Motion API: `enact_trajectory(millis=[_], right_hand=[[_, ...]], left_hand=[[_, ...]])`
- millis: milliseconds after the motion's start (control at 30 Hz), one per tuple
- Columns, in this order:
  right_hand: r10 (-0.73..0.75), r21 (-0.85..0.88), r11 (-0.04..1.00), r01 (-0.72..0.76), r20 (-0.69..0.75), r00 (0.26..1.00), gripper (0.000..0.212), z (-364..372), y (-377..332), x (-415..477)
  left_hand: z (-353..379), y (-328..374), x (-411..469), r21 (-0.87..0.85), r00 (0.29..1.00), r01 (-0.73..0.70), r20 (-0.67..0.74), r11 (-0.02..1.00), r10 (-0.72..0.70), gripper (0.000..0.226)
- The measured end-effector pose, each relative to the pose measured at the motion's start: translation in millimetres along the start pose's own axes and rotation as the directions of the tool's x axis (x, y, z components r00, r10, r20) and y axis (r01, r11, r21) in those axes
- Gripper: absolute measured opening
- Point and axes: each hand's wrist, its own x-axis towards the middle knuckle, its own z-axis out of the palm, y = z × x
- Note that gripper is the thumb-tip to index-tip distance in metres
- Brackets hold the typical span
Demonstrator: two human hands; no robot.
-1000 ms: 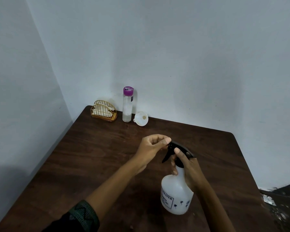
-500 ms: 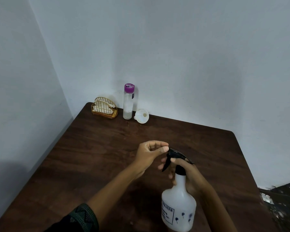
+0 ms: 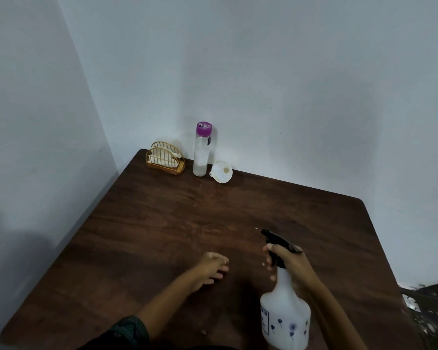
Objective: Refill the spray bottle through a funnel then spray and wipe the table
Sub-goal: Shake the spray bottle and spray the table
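1. The right hand (image 3: 290, 265) is wrapped round the neck of the spray bottle (image 3: 286, 314), just below its black spray head (image 3: 276, 239); the fingers (image 3: 269, 248) curl in front of the trigger and the thumb side lies behind
2. The spray bottle is white and translucent, with small blue flower prints and a boxed label on its body; it stands upright at the near right of the table (image 3: 162, 223), its base cut off by the bottom edge of the view, so I cannot tell whether it rests on the wood or is lifted
3. The nozzle of the spray head points away from the person, toward the far left
4. The left hand (image 3: 210, 270) is low over the middle of the table, well apart from the spray bottle; its fingers are loosely curled and hold nothing, and I cannot tell whether they touch the wood
5. A dark patterned sleeve (image 3: 129, 332) covers the left upper arm at the bottom edge
6. The funnel (image 3: 221, 172), white, lies on its side at the far edge of the table by the wall, its wide mouth facing the person
7. Just to its left stands a clear bottle (image 3: 200, 157) with a purple cap, upright and closed
8. Left of that, in the far corner, sits a gold wire holder (image 3: 166, 160) with a pale cloth or paper in it
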Motion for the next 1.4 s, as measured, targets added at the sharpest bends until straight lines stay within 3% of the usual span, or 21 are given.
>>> enact_trajectory(millis=[100, 167, 233, 367, 433, 533, 667, 833, 1000, 1133, 1333, 1400], right_hand=[[0.017, -0.113, 0.993, -0.03, -0.109, 0.994, 0.033, 5.3, 5.4, 3.8], [0.007, -0.118, 0.993, -0.016, -0.076, 0.997, 0.031, 3.1, 5.4, 3.1], [0.002, -0.09, 0.996, -0.002, 0.003, 1.0, 0.026, -1.1, 3.7, 0.7], [-0.045, -0.07, 0.997, 0.041, -0.064, 0.997, 0.027, 0.2, 6.6, 2.3], [-0.038, -0.075, 0.997, 0.031, -0.085, 0.996, 0.029, 1.9, 8.3, 3.8], [-0.035, -0.115, 0.993, 0.039, 0.044, 0.998, 0.024, -0.7, 4.7, 2.2], [-0.052, -0.115, 0.991, 0.068, 0.138, 0.989, 0.02, -0.3, 3.3, 1.6], [-0.081, -0.188, 0.978, 0.087, 0.036, 0.996, 0.029, 13.4, 7.1, 10.3], [-0.085, -0.269, 0.954, 0.129, 0.171, 0.982, 0.017, 18.6, 0.6, 13.8], [-0.111, -0.262, 0.956, 0.129, 0.082, 0.99, 0.022, 22.6, 4.4, 15.0], [-0.053, -0.305, 0.942, 0.139, 0.276, 0.96, 0.018, 15.4, -2.4, 13.5], [-0.096, -0.301, 0.943, 0.144, 0.166, 0.981, 0.015, 12.8, -1.3, 17.4]], left_hand=[[-0.7, -4.1, 10.0, 0.011, 0.993, -0.068, -0.097, 0.998, 0.068, 0.019], [-6.1, -7.9, 16.8, 0.088, 0.967, -0.142, -0.2, 0.986, 0.157, 0.015], [-16.5, -12.8, 21.3, 0.272, 0.913, -0.192, -0.303, 0.943, 0.274, 0.017], [-36.8, -19.9, 18.5, 0.685, 0.809, -0.125, -0.348, 0.718, 0.474, 0.041], [-44.5, -23.6, 18.7, 0.793, 0.814, -0.013, -0.345, 0.61, 0.467, 0.065], [-58.6, -29.1, 23.5, 0.817, 0.875, 0.117, -0.354, 0.565, 0.331, 0.095], [-78.0, -39.9, 26.6, 0.817, 0.915, 0.207, -0.356, 0.538, 0.188, 0.108], [-81.0, -44.0, 27.5, 0.827, 0.919, 0.209, -0.349, 0.522, 0.184, 0.11], [-80.3, -39.6, 25.6, 0.829, 0.914, 0.221, -0.36, 0.513, 0.189, 0.111], [-80.0, -40.4, 24.8, 0.832, 0.911, 0.224, -0.364, 0.507, 0.194, 0.11], [-80.5, -38.6, 26.1, 0.832, 0.912, 0.231, -0.366, 0.505, 0.186, 0.111], [-80.4, -38.9, 24.9, 0.831, 0.91, 0.234, -0.37, 0.504, 0.188, 0.111]])
